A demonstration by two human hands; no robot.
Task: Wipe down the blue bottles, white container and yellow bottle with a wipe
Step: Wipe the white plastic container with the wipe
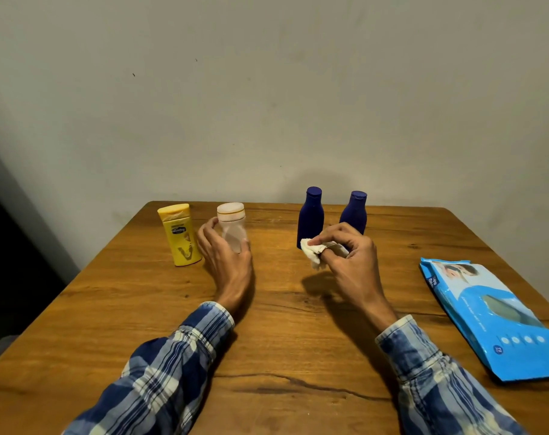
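Note:
Two dark blue bottles stand upright at the back of the wooden table [266,340], one [310,215] left of the other [354,211]. My right hand [348,255] pinches a crumpled white wipe [312,254] just in front of them, partly hiding the right one's base. The white container [232,224] stands upright at back left, and my left hand [226,259] curls around its lower part. A yellow bottle [179,235] stands upright just left of that hand.
A blue pack of wipes [492,315] lies flat at the table's right edge. A bare wall rises directly behind the table's far edge. Both plaid sleeves reach in from the near side.

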